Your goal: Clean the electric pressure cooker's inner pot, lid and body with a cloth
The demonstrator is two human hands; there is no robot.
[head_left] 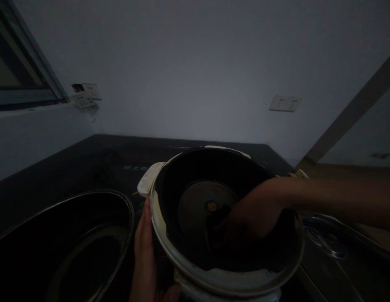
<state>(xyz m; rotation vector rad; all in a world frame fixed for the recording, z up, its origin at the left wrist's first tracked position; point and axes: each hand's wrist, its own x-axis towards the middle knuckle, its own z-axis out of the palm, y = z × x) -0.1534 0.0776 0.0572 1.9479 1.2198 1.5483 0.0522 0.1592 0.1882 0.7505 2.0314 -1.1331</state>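
The open round cooker [226,282] stands over the right half of the black desk [135,144], forward of the back edge and toward the near side; its base is partly out of view. A pale side handle [150,180] projects at its left. Inside, a round plate [191,205] lies on the floor, with a small central disc [210,206]. The remainder of the interior is in deep shadow.

A dark pot [113,197], also open, sits just beside the cooker, toward the left edge. A paler ring shows at its bottom; the light is too poor to confirm any contents. To the right of the cooker lies a dark glossy item [333,272], cut off by the frame.

The hands are apart. The left hand [144,256] is braced against the cooker's outer side, below the handle, fingers extended upward. The right hand [254,218] reaches down into the cooker, entering over the right rim; its fingers are obscured, and whether they grip anything cannot be determined.
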